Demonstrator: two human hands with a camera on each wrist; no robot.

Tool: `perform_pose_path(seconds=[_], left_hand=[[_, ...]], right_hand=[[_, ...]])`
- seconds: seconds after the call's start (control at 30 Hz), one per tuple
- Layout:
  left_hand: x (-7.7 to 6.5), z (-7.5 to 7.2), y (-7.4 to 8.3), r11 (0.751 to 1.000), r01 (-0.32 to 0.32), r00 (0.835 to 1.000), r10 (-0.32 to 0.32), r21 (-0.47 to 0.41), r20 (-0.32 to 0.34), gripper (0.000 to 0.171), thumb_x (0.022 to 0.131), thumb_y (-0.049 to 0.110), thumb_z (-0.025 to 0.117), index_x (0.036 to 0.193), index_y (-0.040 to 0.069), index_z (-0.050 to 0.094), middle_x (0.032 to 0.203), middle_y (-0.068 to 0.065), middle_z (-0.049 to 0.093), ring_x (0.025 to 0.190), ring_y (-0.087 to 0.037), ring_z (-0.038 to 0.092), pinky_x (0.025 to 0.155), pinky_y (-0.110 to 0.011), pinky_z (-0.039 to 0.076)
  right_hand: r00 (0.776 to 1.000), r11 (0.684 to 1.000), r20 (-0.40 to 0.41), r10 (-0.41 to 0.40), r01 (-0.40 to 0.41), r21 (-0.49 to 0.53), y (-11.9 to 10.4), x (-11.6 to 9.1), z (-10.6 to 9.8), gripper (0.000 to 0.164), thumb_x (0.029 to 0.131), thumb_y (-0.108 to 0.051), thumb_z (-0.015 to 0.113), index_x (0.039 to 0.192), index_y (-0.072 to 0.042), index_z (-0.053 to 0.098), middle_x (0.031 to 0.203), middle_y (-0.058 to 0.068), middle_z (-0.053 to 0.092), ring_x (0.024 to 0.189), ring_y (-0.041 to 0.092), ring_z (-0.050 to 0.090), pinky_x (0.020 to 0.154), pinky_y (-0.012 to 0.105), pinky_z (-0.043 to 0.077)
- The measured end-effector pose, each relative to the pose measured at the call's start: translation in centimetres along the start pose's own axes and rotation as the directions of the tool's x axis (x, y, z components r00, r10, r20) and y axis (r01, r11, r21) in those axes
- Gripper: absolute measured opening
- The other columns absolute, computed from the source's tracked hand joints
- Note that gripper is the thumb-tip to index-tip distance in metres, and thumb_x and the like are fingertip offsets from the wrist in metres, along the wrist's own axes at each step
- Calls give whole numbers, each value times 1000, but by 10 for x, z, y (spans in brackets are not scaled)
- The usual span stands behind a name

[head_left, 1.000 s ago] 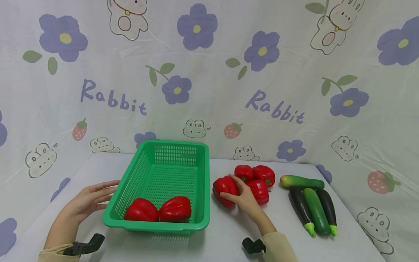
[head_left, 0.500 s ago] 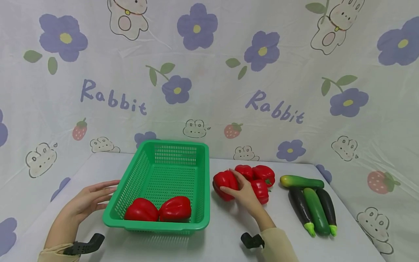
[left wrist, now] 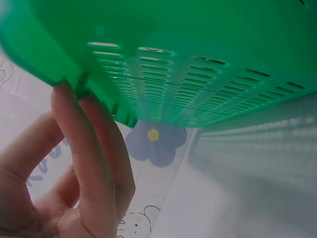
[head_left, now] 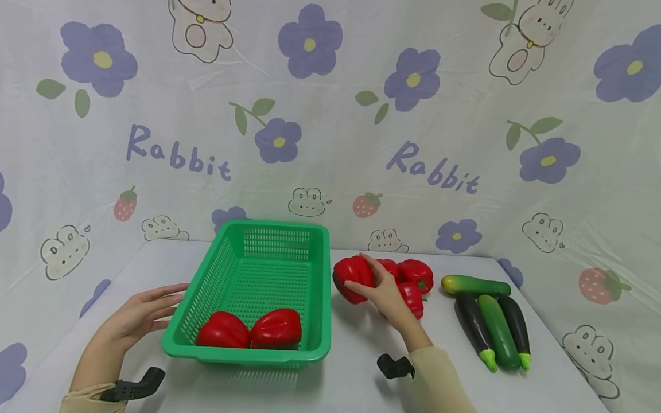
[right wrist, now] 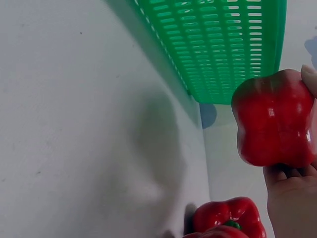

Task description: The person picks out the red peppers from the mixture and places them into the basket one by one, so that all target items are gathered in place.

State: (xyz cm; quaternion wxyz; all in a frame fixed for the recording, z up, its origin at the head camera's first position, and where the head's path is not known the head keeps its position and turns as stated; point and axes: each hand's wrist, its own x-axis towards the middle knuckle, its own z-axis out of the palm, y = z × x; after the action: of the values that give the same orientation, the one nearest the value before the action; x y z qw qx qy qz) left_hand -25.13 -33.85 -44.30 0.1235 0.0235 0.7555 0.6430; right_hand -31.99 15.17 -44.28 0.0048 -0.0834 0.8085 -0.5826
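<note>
My right hand [head_left: 384, 292] grips a red bell pepper [head_left: 353, 279] just right of the green basket [head_left: 247, 358]. In the right wrist view this bell pepper [right wrist: 272, 119] is raised off the table, thumb and fingers at its side. My left hand [head_left: 136, 315] is at the basket's left side, fingers loosely bent. The left wrist view has its fingertips right at the underside of the basket's rim [left wrist: 29, 59]. Inside the basket's near end lie two red bell peppers, one on the left [head_left: 223, 330] and one on the right [head_left: 276, 328].
Behind my right hand sit more red bell peppers [head_left: 415, 275], partly hidden by it. Farther right, dark eggplants [head_left: 474, 324] lie around a green zucchini [head_left: 498, 332], with another yellow-tipped zucchini [head_left: 475, 285] behind them. A patterned curtain [head_left: 330, 172] hangs behind the white table [head_left: 356, 373].
My right hand has lifted the bell pepper upward and slightly left, away from the others on the table. The left hand and the basket have stayed in place.
</note>
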Motion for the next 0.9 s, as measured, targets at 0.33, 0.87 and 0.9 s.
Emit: perform_pose_path(seconds=[0.33, 0.87, 0.9], left_hand=[[1, 0, 0, 1000, -1, 1000, 1, 0, -5, 38, 100, 30, 54, 137, 25, 56, 110, 27, 64, 103, 2, 64, 90, -34, 54], [0, 0, -1, 1000, 4, 1000, -4, -13, 6, 34, 100, 30, 54, 134, 28, 58, 109, 26, 65, 103, 1, 65, 89, -33, 54], [0, 0, -1, 1000, 3, 1000, -3, -13, 6, 34, 100, 29, 54, 134, 28, 58, 109, 26, 65, 103, 1, 65, 89, -33, 54]], right_hand=[[999, 999, 10, -30, 30, 12, -11, 8, 1, 79, 82, -30, 78, 149, -30, 36, 150, 6, 41, 137, 33, 38, 97, 49, 51], [998, 998, -44, -50, 48, -35, -26, 15, -4, 83, 80, -34, 80, 150, -33, 34, 150, 4, 44, 132, 32, 44, 94, 47, 53], [998, 998, -44, -52, 50, -32, -27, 16, -4, 83, 80, -34, 80, 150, -33, 34, 150, 4, 44, 133, 32, 44, 95, 46, 53]])
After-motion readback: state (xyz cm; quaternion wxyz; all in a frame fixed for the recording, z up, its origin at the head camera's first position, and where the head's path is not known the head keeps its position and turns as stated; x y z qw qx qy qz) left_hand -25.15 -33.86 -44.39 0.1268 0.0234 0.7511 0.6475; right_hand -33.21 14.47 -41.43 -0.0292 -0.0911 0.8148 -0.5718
